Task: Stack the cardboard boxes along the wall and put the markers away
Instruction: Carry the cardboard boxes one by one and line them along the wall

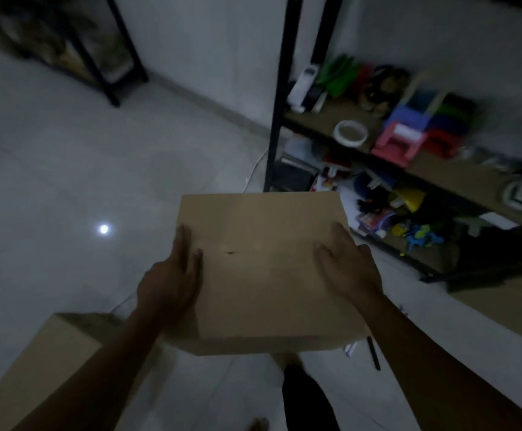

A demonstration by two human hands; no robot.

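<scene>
A cardboard box (265, 272) is held in the air above the floor (66, 181), near a cluttered shelf (377, 144). It is pressed between the left hand (172, 281) and right hand (349, 265), whose straight fingers lie flat on top. A slip could follow from this clamp-only hold, and the marker (373, 353) below could be stepped on.

Plain brown cardboard box (262, 269)

Cardboard box (262, 269) betw. both hands' grip, above floor (66, 181)
</scene>
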